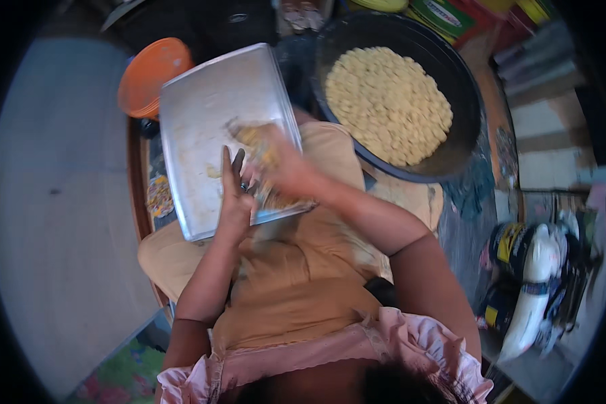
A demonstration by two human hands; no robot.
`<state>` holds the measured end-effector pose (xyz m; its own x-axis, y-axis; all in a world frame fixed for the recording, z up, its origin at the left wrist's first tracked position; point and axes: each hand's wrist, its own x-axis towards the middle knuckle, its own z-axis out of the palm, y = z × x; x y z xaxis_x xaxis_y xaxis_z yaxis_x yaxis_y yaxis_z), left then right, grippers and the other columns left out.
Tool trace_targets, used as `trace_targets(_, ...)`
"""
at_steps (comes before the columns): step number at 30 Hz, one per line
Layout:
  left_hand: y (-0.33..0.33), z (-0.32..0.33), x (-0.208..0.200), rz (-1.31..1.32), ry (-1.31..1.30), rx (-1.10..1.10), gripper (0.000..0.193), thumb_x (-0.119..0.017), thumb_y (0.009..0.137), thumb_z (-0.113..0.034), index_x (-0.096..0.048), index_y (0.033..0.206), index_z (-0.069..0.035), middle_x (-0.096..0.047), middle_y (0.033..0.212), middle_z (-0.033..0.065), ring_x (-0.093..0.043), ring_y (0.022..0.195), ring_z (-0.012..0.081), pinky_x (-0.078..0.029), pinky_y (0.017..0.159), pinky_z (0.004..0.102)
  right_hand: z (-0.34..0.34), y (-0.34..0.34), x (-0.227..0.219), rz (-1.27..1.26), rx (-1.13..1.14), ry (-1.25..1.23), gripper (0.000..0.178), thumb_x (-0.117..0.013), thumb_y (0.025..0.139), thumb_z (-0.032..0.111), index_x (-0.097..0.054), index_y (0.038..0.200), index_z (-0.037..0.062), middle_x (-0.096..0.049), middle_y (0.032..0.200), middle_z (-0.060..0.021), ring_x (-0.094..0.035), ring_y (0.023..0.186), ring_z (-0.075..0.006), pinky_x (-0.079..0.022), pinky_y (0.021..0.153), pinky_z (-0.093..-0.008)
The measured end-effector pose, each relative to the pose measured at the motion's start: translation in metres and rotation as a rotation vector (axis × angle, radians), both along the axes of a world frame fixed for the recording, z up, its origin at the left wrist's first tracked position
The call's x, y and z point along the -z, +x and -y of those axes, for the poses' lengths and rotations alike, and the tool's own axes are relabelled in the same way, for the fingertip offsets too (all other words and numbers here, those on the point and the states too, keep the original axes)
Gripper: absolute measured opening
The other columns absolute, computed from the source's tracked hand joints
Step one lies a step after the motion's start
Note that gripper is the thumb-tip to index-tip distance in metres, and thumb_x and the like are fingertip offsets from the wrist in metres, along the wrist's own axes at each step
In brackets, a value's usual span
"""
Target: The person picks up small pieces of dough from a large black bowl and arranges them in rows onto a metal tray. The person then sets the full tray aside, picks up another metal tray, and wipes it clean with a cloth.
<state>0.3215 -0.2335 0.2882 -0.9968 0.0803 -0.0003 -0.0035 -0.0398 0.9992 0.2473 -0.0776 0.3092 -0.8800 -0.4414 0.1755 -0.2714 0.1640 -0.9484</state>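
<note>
Tray (198,124) sits askew over the lap, beneath both hands. The left hand (234,192) is held flat, fingers spread and pointing away. Just right of it the right hand (284,165) blurs, beside something mottled yellow and brown; whether it grips that, I cannot tell. A pale scrap (213,172) lies left of the left hand's fingers. Beyond the right hand, to its right, a tub (461,138) holds many dough pieces (387,101); the bucket (156,74) is beyond the left hand. The step looks like hand-working over the tray; the next move probably calls for steadying it.
</note>
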Motion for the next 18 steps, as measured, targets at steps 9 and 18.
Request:
trace_targets(9,0.011,0.049,-0.019,0.406,0.127,-0.361,0.040,-0.060,0.080,-0.022,-0.056,0.110,0.004,-0.063,0.097,0.0123,-0.061,0.086,0.0222,-0.050,0.079,0.0348,-0.177,0.031,0.065,0.507,-0.285,-0.171,0.041,-0.071,0.083,0.026,-0.061,0.113,-0.0002,-0.059,0.118,-0.0112,-0.057,0.108,-0.0206,-0.045,0.092,-0.0347)
trace_targets(18,0.023,0.273,-0.008,0.378,-1.320,-0.670,0.051,-0.057,0.081,-0.009,-0.048,0.129,0.004,-0.055,0.124,0.0212,-0.053,0.116,0.0342,-0.039,0.100,0.0379,-0.246,0.037,0.349,0.478,0.308,0.976,0.073,-0.073,0.072,0.028,-0.043,0.134,0.0053,-0.047,0.131,-0.0231,-0.040,0.125,-0.0406,-0.032,0.105,-0.0496)
